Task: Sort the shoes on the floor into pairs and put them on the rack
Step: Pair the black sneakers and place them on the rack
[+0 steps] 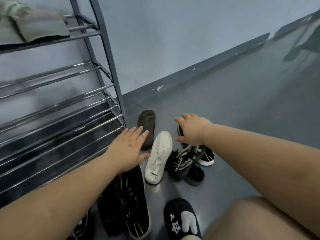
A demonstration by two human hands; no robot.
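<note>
At the bottom edge, beside the person's bare knee, lies a black slipper with a white star and a pale plush shape on its top. To its left lies a dark shoe with green marks and a grey sole, and another dark shoe lies close against it, partly under the left forearm.

Further away is a white sneaker, with its toe pointing away from the camera. To its right is a small heap: a black-and-white sneaker with letters on its tongue, lying on a black shoe, and behind them a black shoe with a white sole. Behind the white sneaker a dark shoe lies upside down, its sole facing up.

The left hand is above the floor between the rack and the white sneaker. Its fingers are straight and spread, and it holds nothing; the thumb is just beside the sneaker's edge. The right hand is above the heap, palm down, fingers relaxed and spread, and it also holds nothing.

The rack stands at the left against the wall. Its lower metal bars carry no shoes. On the top shelf lies a blurred grey-green thing; I cannot tell what it is.
</note>
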